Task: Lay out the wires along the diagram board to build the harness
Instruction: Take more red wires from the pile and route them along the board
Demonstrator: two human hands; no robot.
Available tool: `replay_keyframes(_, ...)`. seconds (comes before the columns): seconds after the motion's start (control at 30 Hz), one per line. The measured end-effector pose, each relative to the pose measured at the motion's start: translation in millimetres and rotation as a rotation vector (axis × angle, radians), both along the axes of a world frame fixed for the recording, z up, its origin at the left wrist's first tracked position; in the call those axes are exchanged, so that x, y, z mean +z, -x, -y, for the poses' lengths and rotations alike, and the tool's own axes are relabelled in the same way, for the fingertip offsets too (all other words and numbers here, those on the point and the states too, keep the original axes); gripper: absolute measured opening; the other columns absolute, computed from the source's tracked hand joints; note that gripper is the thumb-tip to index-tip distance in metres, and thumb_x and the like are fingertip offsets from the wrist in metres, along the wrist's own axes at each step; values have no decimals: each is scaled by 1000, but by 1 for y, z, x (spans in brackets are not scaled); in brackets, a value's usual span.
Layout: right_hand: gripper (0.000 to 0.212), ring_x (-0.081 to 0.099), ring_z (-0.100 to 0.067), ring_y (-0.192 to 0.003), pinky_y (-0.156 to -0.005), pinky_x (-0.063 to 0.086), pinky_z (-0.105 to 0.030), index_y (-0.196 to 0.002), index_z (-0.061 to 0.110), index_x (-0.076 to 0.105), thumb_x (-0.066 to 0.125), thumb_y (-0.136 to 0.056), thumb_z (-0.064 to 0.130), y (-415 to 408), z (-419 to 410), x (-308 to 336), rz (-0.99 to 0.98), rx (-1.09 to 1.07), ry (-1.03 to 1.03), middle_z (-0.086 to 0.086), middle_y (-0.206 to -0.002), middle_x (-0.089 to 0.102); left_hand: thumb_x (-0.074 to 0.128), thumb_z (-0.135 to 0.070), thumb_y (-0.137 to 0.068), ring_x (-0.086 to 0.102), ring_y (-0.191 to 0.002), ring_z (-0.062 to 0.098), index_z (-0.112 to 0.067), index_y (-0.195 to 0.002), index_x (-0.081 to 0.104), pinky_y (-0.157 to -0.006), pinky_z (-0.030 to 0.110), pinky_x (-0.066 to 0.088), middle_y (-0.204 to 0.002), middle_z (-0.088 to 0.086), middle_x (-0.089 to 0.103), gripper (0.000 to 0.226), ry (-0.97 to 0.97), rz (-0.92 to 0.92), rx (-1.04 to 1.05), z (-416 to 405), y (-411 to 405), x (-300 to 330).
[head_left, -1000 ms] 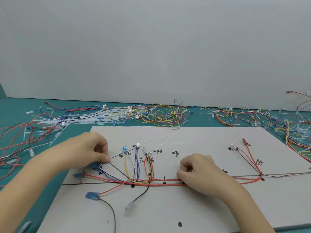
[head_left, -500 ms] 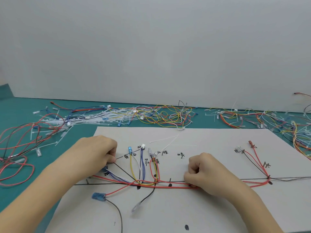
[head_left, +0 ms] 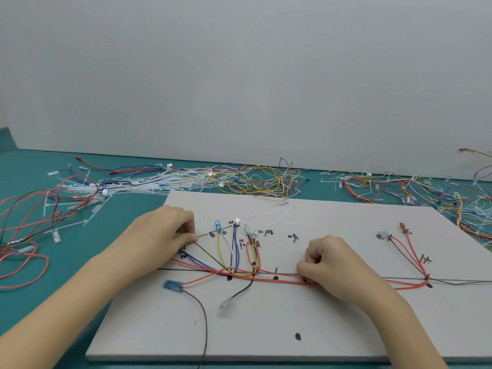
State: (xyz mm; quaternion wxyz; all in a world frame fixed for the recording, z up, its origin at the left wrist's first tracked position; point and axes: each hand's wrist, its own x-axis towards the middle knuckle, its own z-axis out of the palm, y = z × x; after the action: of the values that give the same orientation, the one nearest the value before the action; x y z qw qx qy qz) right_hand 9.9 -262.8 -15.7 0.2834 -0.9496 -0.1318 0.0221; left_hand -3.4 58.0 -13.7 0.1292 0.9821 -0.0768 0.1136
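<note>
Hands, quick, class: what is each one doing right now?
Left hand: pinching wire ends on the board.
Right hand: curled, pinning the red wires down.

Both forearms reach in from the lower corners, palms turned down. The left hand is curled, thumb and fingers pinched together at its right edge. The right hand is fisted, knuckles up, its fingertips tucked under and pressed downward.
</note>
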Motion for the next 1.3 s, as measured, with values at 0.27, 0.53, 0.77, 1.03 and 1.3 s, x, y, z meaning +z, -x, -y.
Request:
replay_keyframes(0.27,37,35,-13,-51,-55,35,-28,-61,11,50,60,-85,37,1,4,0,59,-40,-52,8,-47,41,59,-50,-89,51,-85,2,-34,-75,54,-74,34,49,-84,-15,54,22,68,-36,-22,-4,0,1)
replay_keyframes(0.53,27,41,-10,-51,-57,39,-28,-63,16,57,60,-85,32,2,2,-1,57,-35,-130,7,-53,51,59,-43,-91,52,-79,1,-31,-70,50,-69,30,47,-79,-14,55,26,83,-7,-71,-5,-1,-2)
replay_keyframes(0.77,28,43,-9,-52,-59,41,-29,-62,19,58,62,-84,35,2,1,-1,51,-35,-116,11,-53,52,63,-35,-91,51,-76,3,-29,-67,49,-68,30,45,-76,-12,54,28,158,2,-102,-7,-5,-7)
replay_keyframes(1.03,18,46,-8,-53,-59,43,-28,-60,25,54,63,-74,31,4,1,0,-11,-3,-40,13,-55,56,66,-29,-90,50,-77,5,-29,-65,48,-65,27,42,-73,-12,53,30,192,7,-136,-10,-10,-12)
replay_keyframes(1.3,26,39,-7,-45,-49,36,-24,-52,16,53,69,-71,22,4,2,1,-35,-6,-89,8,-47,50,67,-27,-89,50,-73,6,-27,-65,50,-65,27,43,-72,-10,54,30,193,-21,-150,-9,-7,-9)
